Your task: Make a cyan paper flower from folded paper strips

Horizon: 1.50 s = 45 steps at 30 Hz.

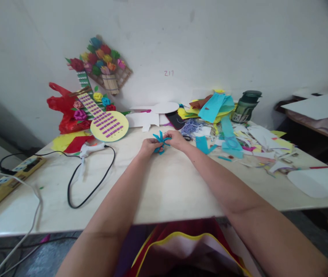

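Between my two hands, just over the middle of the table, is a blue paper flower (161, 139) with narrow petals sticking out. My left hand (150, 147) pinches it from the left side. From the right, my right hand (175, 140) has its fingers closed on a petal of the same flower. The fingertips partly cover the flower's centre. Right beside my right hand lies a dark ring-shaped thing (187, 137), perhaps a scissor handle or a tape roll.
A white glue gun (93, 150) with a looping black cord rests left, near a yellow power strip (14, 181). Paper scraps (264, 142), blue crepe paper (214, 107) and a dark green jar (246, 107) are at right. Paper flowers (100, 57) and a yellow guitar-shaped cutout (110, 126) stand back left.
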Each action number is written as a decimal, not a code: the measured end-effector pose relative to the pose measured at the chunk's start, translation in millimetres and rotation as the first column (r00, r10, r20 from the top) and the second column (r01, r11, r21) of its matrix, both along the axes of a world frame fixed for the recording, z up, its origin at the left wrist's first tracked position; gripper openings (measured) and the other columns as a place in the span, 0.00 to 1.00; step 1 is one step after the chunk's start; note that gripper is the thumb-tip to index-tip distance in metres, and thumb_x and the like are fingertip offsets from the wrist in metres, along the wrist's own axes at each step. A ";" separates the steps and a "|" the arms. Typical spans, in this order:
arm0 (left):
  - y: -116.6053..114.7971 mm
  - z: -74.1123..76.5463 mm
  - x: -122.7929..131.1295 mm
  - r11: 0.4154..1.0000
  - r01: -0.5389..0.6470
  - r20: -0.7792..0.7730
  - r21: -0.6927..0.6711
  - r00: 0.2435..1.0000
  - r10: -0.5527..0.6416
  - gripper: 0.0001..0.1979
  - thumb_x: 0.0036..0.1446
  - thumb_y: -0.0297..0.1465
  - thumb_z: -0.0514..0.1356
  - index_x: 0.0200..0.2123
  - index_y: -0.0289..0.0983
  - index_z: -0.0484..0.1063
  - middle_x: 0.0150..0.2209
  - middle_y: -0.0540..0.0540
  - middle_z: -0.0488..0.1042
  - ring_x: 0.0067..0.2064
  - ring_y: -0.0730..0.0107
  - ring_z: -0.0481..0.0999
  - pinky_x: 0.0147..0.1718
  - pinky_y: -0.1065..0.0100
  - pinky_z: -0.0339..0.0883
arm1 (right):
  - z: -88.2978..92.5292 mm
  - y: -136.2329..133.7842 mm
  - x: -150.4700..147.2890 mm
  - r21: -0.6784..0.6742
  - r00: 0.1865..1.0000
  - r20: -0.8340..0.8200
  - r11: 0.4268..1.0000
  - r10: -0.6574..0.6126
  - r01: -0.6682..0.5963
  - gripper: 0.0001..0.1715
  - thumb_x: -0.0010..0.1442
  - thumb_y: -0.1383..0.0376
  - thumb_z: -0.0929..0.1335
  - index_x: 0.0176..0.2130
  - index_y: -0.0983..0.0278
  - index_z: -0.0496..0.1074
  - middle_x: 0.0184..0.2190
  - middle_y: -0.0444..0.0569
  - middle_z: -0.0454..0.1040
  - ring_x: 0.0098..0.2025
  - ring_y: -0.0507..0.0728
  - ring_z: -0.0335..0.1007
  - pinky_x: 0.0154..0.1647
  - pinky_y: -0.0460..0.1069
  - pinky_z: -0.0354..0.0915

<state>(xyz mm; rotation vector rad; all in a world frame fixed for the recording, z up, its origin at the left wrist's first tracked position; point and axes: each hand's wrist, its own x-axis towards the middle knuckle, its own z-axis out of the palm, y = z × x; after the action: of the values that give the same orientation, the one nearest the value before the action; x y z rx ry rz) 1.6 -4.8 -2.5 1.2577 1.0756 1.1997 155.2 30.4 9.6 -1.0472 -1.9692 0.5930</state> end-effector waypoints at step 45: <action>3.7 -1.7 9.5 0.980 -0.192 0.288 -0.060 0.936 0.201 0.09 0.34 0.25 0.67 0.21 0.29 0.70 0.22 0.46 0.72 0.25 0.74 0.72 0.35 0.67 0.69 | 10.0 -17.4 -19.5 -0.049 0.993 -0.041 0.993 -0.110 0.108 0.20 0.46 0.77 0.62 0.39 0.68 0.72 0.35 0.52 0.76 0.38 0.54 0.72 0.38 0.47 0.66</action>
<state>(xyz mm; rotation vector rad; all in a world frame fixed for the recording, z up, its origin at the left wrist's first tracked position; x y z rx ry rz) 11.1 -1.1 -4.2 0.9263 1.0106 1.4645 135.7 12.9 19.6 -1.1532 -1.8555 0.5990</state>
